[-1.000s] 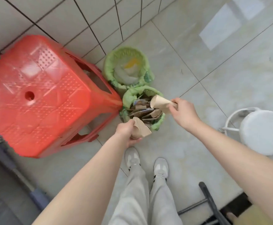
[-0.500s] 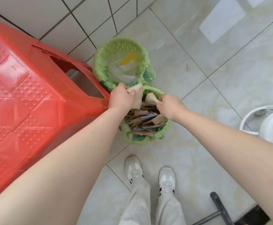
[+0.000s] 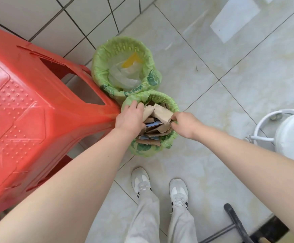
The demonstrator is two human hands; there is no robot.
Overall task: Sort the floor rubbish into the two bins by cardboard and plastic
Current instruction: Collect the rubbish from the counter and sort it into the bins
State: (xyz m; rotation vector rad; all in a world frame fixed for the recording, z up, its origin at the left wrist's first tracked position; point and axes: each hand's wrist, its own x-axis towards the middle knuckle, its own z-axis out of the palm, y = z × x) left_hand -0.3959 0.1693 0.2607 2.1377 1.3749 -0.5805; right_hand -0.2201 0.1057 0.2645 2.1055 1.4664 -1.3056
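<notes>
Two small bins lined with green bags stand side by side on the tiled floor. The near bin (image 3: 170, 142) is filled with brown cardboard scraps. The far bin (image 3: 106, 55) holds clear plastic bags and a yellow piece. My left hand (image 3: 129, 118) rests over the near bin's left side, pressing a curled cardboard piece (image 3: 149, 111). My right hand (image 3: 184, 125) pinches another folded cardboard piece (image 3: 163, 114) at the bin's right side. Both pieces lie on top of the pile and touch each other.
A large red plastic stool (image 3: 29, 120) stands at the left, touching both bins. A white round stool (image 3: 291, 134) is at the right. My two white shoes (image 3: 160, 188) stand just below the near bin. A dark metal frame (image 3: 235, 223) lies at bottom right.
Both hands have lowered their cardboard pieces from above the rim onto the pile in the near bin. The camera has leaned closer.
</notes>
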